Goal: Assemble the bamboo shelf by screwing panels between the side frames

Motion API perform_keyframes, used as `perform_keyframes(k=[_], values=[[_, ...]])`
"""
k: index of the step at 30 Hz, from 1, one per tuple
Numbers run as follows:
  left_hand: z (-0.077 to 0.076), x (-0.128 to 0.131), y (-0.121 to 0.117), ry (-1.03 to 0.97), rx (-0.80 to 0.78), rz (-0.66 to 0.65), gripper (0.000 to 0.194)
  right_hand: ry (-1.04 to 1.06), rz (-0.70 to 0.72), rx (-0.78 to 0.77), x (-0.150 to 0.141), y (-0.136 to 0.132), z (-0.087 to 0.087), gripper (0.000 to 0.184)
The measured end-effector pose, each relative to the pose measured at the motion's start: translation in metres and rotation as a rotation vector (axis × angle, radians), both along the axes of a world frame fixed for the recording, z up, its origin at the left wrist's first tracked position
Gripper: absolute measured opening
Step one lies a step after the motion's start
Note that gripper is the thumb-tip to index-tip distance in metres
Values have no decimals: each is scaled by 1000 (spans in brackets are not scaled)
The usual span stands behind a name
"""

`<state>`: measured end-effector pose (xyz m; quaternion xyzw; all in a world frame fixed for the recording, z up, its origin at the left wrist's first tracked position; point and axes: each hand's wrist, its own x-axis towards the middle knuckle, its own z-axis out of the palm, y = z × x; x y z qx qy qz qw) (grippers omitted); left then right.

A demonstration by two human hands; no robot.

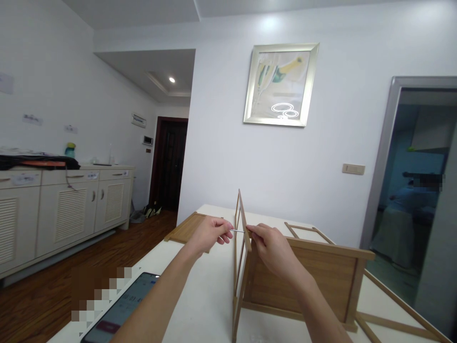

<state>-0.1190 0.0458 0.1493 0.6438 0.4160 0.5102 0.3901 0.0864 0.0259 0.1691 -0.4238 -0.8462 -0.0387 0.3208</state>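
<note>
My left hand [215, 230] is closed in a pinch on a thin metal rod [238, 231]. The rod points right, level, and its far end reaches the edge of an upright wooden frame [240, 286]. On the other side of that frame my right hand [266, 238] has its fingers closed at the same spot, gripping the wood. Whether something small is also in those fingers is hidden. A brown wooden panel [300, 281] stands on edge below my right forearm, meeting the frame at its left end.
Everything rests on a white table [200, 295]. A flat wooden panel [185, 227] lies at the far left, and more wooden frame pieces [396, 324] lie at the right. A phone [123, 305] is by my left forearm. In the doorway at right is a person [403, 214].
</note>
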Motion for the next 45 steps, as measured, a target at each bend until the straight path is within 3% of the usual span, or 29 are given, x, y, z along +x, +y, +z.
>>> perform_keyframes(k=[21, 28, 35, 45], values=[[3, -2, -9, 385, 398, 200, 31, -6, 1, 3, 0, 1, -1, 40], [5, 1, -9, 347, 298, 198, 30, -22, -12, -2, -1, -1, 2, 40], [7, 1, -9, 196, 83, 11, 20, -28, -23, -10, -2, -1, 1, 39], [2, -1, -4, 275, 214, 127, 16, -2, -56, -11, -3, -1, 0, 33]])
